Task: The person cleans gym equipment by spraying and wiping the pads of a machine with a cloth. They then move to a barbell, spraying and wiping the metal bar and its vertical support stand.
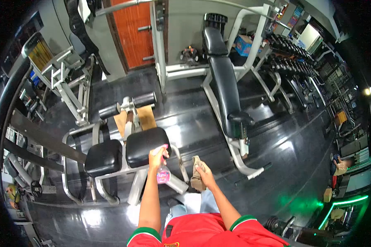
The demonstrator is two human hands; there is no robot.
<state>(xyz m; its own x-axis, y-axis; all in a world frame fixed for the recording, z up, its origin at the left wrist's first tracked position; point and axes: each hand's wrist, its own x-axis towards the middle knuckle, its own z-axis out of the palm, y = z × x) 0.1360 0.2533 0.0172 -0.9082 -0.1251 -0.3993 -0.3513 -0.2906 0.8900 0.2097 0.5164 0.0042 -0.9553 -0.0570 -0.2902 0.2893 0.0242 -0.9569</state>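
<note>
My left hand (156, 157) is closed around the neck of a spray bottle (163, 174) with a pink top and pink liquid or label. It is held over the near edge of a black padded seat (148, 145) on a gym machine, overlapping the pad in this view. A folded tan cloth (197, 175) is gripped in my right hand (206, 173), thumb on top, to the right of the bottle. A second black pad (103, 158) lies left of the seat, and two foam rollers (144, 99) stand beyond it.
An inclined black bench (224, 78) under a barbell rack stands ahead to the right. Dumbbell racks (292, 66) line the far right. Another machine (66, 78) is at the left, and an orange door (132, 35) is in the back wall. People sit at the far right.
</note>
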